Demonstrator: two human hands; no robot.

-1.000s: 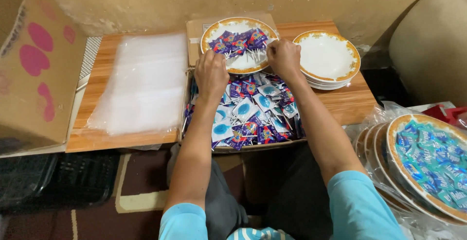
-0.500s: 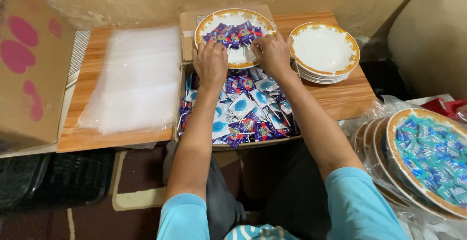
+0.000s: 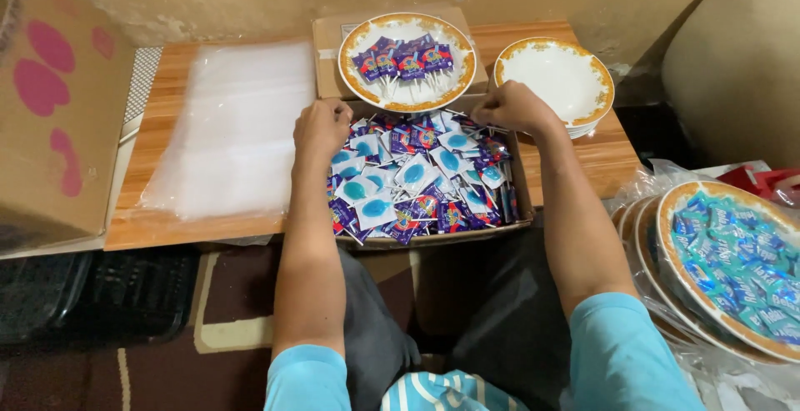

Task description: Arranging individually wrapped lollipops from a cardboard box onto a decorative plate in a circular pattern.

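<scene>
A cardboard box [image 3: 521,211] on my lap is full of small wrapped lollipops [image 3: 417,182] in blue, purple and white. Both hands are at its far edge. My left hand [image 3: 321,126] has its fingers curled into the pile at the far left corner, and my right hand [image 3: 512,107] is curled into it at the far right corner. Each seems closed on lollipops, though the fingertips are hidden. Just beyond the hands, a gold-rimmed plate [image 3: 367,86] holds a row of lollipops [image 3: 404,61] with their sticks pointing toward me.
A stack of empty gold-rimmed plates [image 3: 554,78] stands on the wooden table [image 3: 600,157] at the right. Clear plastic bags [image 3: 229,128] lie on its left part. A cardboard box with pink spots [image 3: 50,119] is at far left. Wrapped plates of blue candies [image 3: 733,261] sit at my right.
Both hands have drawn back from the lollipop plate toward me and now sit in the box's far corners. The camera has moved closer.
</scene>
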